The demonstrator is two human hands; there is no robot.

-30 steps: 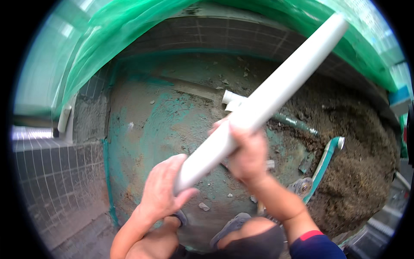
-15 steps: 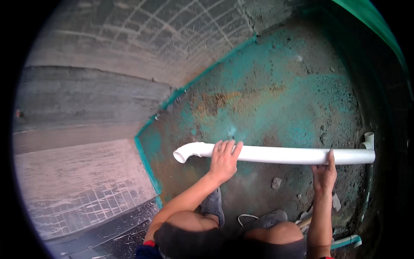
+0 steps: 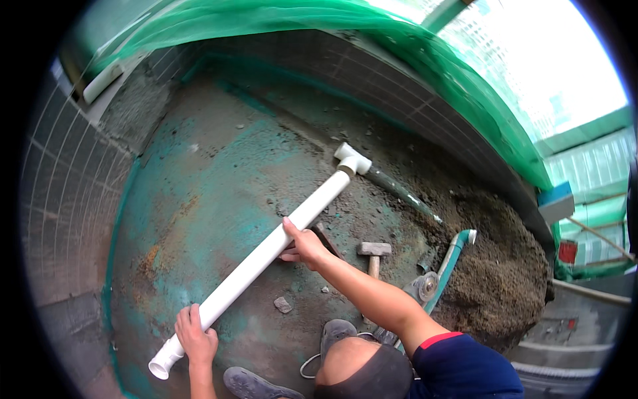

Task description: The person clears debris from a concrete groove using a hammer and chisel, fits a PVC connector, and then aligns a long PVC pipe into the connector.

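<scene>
A long white plastic pipe [image 3: 249, 263] slants across the floor from lower left to upper centre. Its near end carries a short white elbow [image 3: 166, 356] with an open mouth. The far end meets a white tee fitting [image 3: 353, 159], with a dark ring showing at the joint; how deep it sits I cannot tell. My left hand [image 3: 197, 338] wraps over the pipe just above the elbow. Farther along, my right hand [image 3: 307, 247] grips the pipe from its right side, thumb on top and fingers partly hidden beneath.
Beyond the tee runs a dark, dirty pipe [image 3: 399, 188]. A hammer [image 3: 375, 251], an angle grinder [image 3: 423, 287] and a teal pipe with a white elbow [image 3: 454, 256] lie at right, beside heaped soil [image 3: 498, 266]. A stone [image 3: 283, 304] lies near my feet. Green netting [image 3: 412, 43] hangs behind.
My view has swung to the right, so the pipe now appears diagonal, and the tee, tools and soil heap show. Both hands still hold the pipe; the right one appears farther from its tee end.
</scene>
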